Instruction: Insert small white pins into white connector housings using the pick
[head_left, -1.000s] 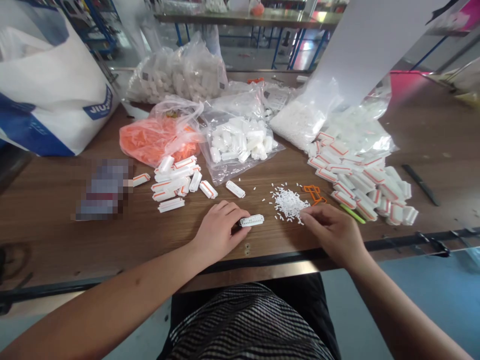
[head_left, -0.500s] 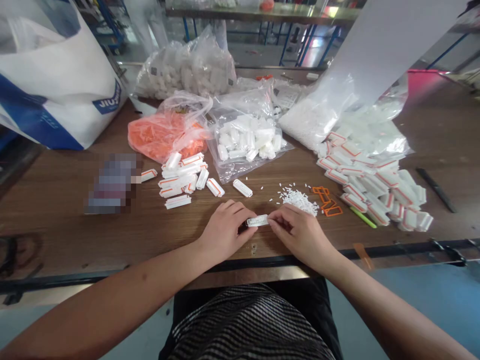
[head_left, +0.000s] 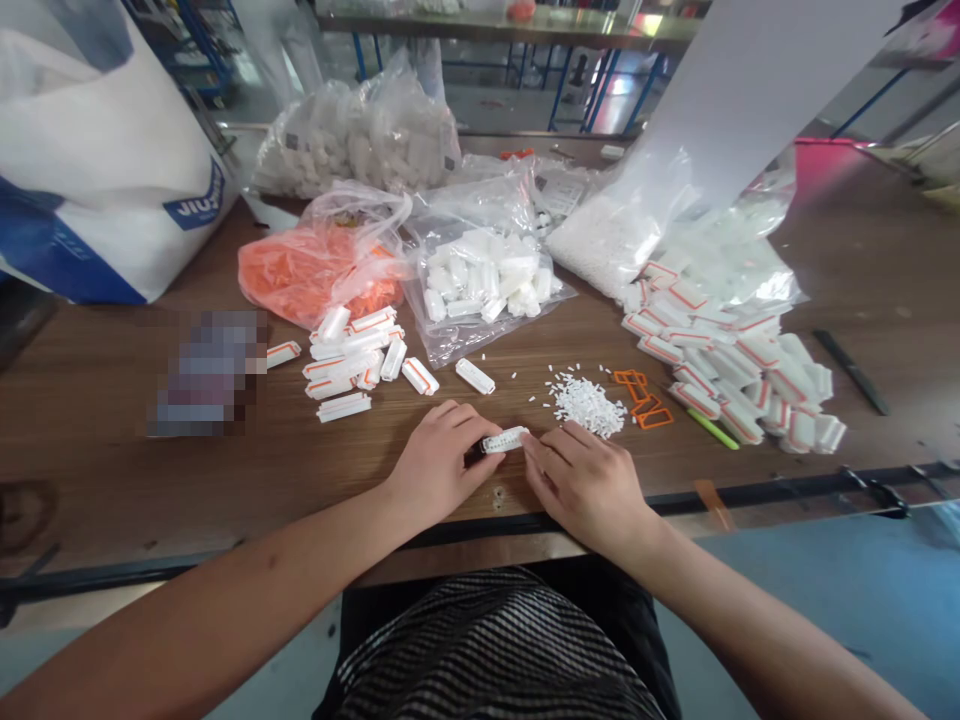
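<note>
A small white plastic housing [head_left: 504,440] with a row of slots is pinched by my left hand [head_left: 441,452] between thumb and fingers, just above the table. My right hand [head_left: 589,478] touches the housing's right end, its fingers drawn together; whether a tiny piece sits in them is hidden. Behind my right hand lies a pile of small white pellets [head_left: 589,403]. Beside it are several orange frames [head_left: 643,400]. One white housing [head_left: 475,376] rests behind my hands, and a cluster of white housings with orange strips [head_left: 349,360] lies to the left.
At right a heap of white and orange pieces [head_left: 739,375] lies near a green stick [head_left: 712,428] and a dark flat tool [head_left: 851,372]. Bags of orange parts [head_left: 319,270], white parts [head_left: 491,275] and pellets [head_left: 607,240] stand behind. A big white-blue sack [head_left: 112,190] is at left.
The view has shifted slightly, so the table's things appear further left. My right hand has turned more palm-down at the housing's end. My left hand keeps its hold.
</note>
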